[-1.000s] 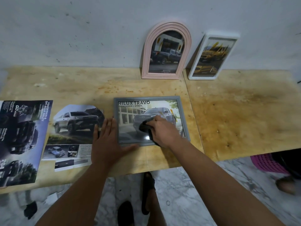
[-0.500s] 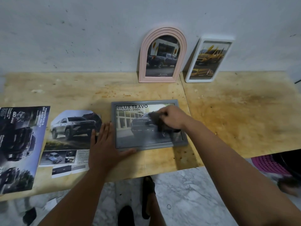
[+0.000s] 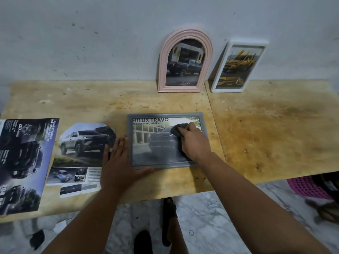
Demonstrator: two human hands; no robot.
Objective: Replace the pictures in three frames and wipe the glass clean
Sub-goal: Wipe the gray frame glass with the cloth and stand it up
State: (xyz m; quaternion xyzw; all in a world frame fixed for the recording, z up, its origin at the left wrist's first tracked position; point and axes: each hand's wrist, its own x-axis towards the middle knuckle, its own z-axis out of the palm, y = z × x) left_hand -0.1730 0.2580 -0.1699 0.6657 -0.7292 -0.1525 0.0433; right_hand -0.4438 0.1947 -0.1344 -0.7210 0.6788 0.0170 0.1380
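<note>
Under the right hand's curled fingers, a dark cloth is bunched against the glass of the grey frame.
Flat left hand, fingers straight and together, braces the frame's near-left corner. Glass is judged fragile and slick; holding by the rim is advised. Bare plywood table lies beyond the right fingers, the table edge just behind the wrists.

Home, plywood table, marble floor
</note>
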